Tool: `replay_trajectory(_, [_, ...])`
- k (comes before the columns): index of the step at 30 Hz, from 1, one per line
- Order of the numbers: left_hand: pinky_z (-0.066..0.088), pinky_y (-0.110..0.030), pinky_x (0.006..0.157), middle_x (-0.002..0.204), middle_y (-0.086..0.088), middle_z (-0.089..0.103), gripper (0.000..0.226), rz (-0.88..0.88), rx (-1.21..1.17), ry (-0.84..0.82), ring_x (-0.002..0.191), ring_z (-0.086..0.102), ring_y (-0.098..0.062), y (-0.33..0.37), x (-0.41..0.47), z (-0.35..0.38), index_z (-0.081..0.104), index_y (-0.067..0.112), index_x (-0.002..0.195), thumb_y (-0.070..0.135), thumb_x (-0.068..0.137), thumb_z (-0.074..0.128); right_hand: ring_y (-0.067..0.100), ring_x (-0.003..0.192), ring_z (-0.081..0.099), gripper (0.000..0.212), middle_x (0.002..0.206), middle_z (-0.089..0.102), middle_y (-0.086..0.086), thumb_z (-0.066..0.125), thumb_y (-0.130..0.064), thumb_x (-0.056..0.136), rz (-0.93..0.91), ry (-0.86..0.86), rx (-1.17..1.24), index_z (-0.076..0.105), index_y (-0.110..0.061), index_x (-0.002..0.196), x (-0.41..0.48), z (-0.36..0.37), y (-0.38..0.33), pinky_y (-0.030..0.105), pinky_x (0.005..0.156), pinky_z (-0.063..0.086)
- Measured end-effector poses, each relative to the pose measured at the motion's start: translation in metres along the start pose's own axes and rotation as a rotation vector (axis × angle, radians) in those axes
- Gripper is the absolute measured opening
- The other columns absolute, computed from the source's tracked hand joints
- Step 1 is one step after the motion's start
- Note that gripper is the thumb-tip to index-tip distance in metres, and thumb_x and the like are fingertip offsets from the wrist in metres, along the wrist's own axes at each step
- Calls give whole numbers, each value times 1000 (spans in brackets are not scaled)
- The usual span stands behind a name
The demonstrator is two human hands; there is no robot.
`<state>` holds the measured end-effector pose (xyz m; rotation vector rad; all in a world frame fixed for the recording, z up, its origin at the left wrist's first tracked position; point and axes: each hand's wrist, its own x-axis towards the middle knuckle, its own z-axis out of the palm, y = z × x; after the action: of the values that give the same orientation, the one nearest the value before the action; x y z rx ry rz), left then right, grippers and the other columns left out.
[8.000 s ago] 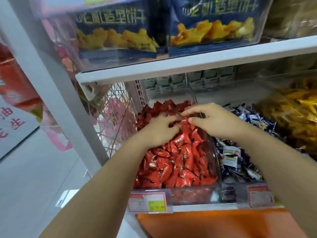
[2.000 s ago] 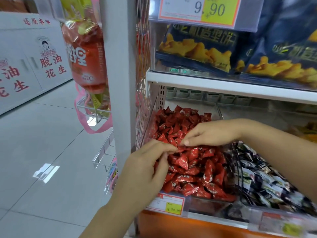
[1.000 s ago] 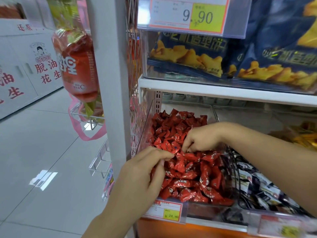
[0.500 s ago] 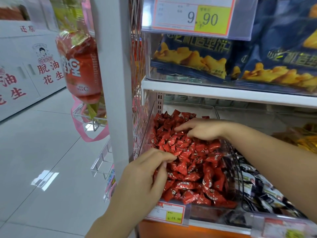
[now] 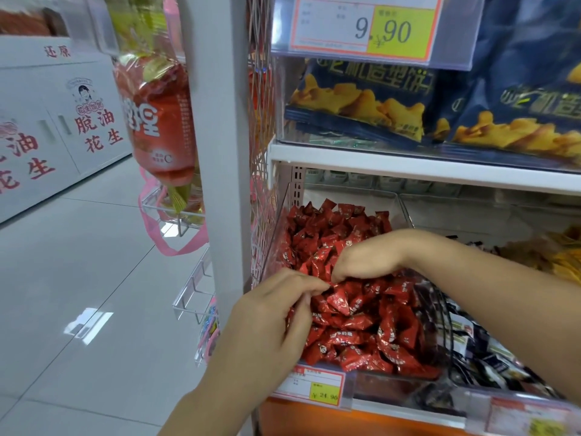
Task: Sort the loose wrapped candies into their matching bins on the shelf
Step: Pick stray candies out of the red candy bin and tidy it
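A clear bin [image 5: 380,392] on the lower shelf is heaped with red wrapped candies [image 5: 361,322]. My left hand [image 5: 273,319] is at the bin's front left corner, fingers and thumb bunched together, their tips pinching a red candy at the edge of the pile. My right hand [image 5: 367,259] reaches in from the right over the middle of the pile, its fingers curled down and gripping red candies. The fingertips of both hands almost meet. What lies inside either palm is hidden.
Right of the red bin, behind a wire divider [image 5: 440,309], lie black-and-white candies [image 5: 484,357], then yellow ones [image 5: 562,259]. Blue snack bags [image 5: 361,102] fill the shelf above. A grey upright post [image 5: 220,136] and a hanging red bag [image 5: 157,121] stand left, beside the tiled aisle.
My right hand has pulled back from the rear of the pile toward my left hand and curled its fingers into the candies. My left hand has barely moved.
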<state>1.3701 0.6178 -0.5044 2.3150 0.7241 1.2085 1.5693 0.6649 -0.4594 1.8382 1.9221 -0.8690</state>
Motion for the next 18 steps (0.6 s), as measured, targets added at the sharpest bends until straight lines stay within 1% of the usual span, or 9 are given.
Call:
replay_trajectory(1, [41,-6,80,97,18,62,26,1,-3,-1,93,57,6,0,0,0,68,21,102,18,90,45,16,77,49,35,87,63,6,34,-28,96,27,-9,11,63,-11,86,1,0,-1,31,89,45])
replay_trajectory(3, [40,-6,81,98,18,61,26,3,-7,-4,93,57,7,0,0,0,68,21,103,18,90,45,10,68,41,31,73,50,-4,31,-26,98,-12,15,-64,52,-18,76,2,-2,-3,25,76,39])
replay_trajectory(5, [40,-5,81,98,19,61,27,3,-4,-7,94,57,7,0,1,0,68,21,103,18,90,45,11,65,35,35,69,46,-1,30,-23,98,-17,49,-74,48,-15,70,8,-3,0,26,69,35])
replay_trajectory(6, [40,-5,80,98,19,61,27,2,-3,-7,93,57,6,0,1,0,68,22,104,18,90,45,13,69,41,38,76,55,6,30,-24,99,-1,44,-48,55,-8,75,9,-2,2,29,75,39])
replay_trajectory(8, [40,-6,79,98,19,61,27,-4,-5,-6,93,58,6,0,0,0,68,21,103,19,90,45,22,100,56,45,117,61,15,27,-29,99,45,27,47,61,-2,111,8,1,4,36,100,40])
replay_trajectory(10, [40,-5,79,97,19,61,27,-6,-4,-1,92,58,6,1,0,0,69,20,103,19,90,45,26,126,47,56,138,50,10,23,-41,96,51,32,54,50,-7,132,7,2,8,39,110,33])
replay_trajectory(12, [39,-4,80,97,19,61,27,-4,-3,-1,93,57,7,1,0,0,69,20,102,19,90,45,26,133,39,58,144,44,7,21,-44,98,33,72,60,42,-8,138,6,2,13,39,113,28])
replay_trajectory(15, [40,-5,82,98,19,61,26,0,0,-1,94,57,7,1,0,0,69,20,102,19,90,45,30,137,31,50,149,34,12,20,-31,103,-3,154,109,36,-5,141,4,0,15,40,115,24])
replay_trajectory(18, [40,-6,82,98,19,61,26,5,-10,-2,94,58,6,0,0,0,68,20,102,18,90,46,19,142,22,45,155,23,2,22,-20,103,-53,206,122,29,-12,147,1,-3,18,22,111,13])
